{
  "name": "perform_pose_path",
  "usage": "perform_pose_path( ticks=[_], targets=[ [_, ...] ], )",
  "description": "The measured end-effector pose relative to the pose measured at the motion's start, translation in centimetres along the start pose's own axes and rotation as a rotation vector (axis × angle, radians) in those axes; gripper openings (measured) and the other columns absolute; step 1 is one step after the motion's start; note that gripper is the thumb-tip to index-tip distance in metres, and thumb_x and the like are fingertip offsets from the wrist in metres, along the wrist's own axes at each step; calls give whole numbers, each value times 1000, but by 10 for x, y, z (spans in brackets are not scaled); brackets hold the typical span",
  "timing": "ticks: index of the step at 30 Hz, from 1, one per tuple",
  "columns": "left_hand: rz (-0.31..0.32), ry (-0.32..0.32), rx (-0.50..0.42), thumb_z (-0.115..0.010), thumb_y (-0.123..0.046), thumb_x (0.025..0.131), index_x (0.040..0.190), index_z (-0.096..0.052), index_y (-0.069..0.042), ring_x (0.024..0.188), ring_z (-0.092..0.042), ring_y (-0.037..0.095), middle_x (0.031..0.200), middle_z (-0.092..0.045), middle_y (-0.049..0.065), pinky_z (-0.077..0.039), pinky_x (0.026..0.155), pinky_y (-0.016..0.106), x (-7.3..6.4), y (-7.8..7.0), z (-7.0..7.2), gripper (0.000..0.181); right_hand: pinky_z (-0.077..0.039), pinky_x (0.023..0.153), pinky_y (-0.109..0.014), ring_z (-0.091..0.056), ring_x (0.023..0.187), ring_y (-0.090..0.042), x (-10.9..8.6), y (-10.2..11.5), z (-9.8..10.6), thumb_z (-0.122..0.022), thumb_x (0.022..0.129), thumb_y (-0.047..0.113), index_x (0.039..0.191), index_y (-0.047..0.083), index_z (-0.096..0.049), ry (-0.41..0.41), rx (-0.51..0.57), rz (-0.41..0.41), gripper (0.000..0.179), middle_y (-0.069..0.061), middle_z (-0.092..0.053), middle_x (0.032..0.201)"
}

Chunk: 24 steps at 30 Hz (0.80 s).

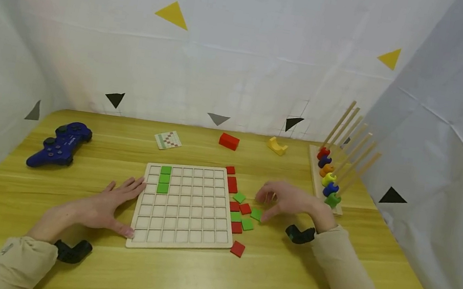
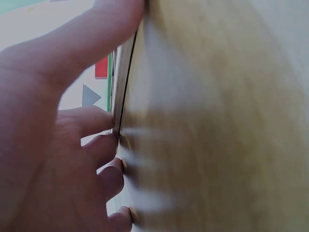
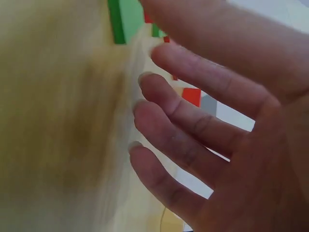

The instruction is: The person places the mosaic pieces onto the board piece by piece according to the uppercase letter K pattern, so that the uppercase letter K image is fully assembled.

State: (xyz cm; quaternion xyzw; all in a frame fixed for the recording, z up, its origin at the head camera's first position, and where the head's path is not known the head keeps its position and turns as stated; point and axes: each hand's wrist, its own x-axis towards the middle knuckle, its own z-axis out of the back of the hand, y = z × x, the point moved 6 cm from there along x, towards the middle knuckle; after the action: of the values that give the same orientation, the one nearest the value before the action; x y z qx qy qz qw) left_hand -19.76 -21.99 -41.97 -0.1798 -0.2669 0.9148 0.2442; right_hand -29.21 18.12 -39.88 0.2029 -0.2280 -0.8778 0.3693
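A wooden grid board [image 1: 181,247] lies flat on the table, with three green tiles [image 1: 164,178] set one below another in its second column. My left hand [image 1: 100,207] rests at the board's left side, fingers spread, thumb at the near corner and fingertips along the edge. Loose red and green tiles [image 1: 247,224] are scattered along the right side. Among them my right hand [image 1: 288,199] hovers low, fingers loosely bent and apart, its thumb tip right by a green tile [image 1: 256,214]. In the right wrist view, nothing sits between these fingers.
Behind the board are a patterned card [image 1: 168,140], a red block [image 1: 229,141] and a yellow curved piece [image 1: 277,146]. A blue game controller [image 1: 61,145] lies at left. A pegged wooden stand [image 1: 314,163] with coloured beads rises at right. White sheeting [image 1: 239,86] encloses the table.
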Motion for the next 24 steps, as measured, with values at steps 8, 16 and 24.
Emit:
perform_pose_path(
  ticks=[8, 16, 24],
  targets=[
    [-8, -1, 1, -80, -57, 75, 159, -15, 0, 151, 4, 49, 167, -1, 23, 8, 114, 72, 1, 2, 0, 120, -50, 80, -29, -58, 90, -20, 3, 3, -8, -85, 81, 27, 107, 14, -69, 34, 23, -17, 34, -1, -65, 102],
    [-22, -15, -6, -81, -57, 74, 159, -16, 1, 150, 3, 50, 166, -3, 24, 7, 113, 73, 0, 1, 0, 121, -50, 77, -27, -58, 86, -19, 4, 2, -6, -82, 84, 21, 104, 11, -71, 9, 20, 14, 24, -3, -65, 100],
    [-24, -16, 2, -80, -57, 74, 159, -16, 1, 150, 3, 50, 166, -2, 23, 7, 113, 73, 1, 2, -1, 121, -51, 75, -24, -59, 83, -13, 6, 1, -5, -81, 85, 19, 101, 9, -72, -13, 5, 15, 21, -3, -66, 96]
  ],
)
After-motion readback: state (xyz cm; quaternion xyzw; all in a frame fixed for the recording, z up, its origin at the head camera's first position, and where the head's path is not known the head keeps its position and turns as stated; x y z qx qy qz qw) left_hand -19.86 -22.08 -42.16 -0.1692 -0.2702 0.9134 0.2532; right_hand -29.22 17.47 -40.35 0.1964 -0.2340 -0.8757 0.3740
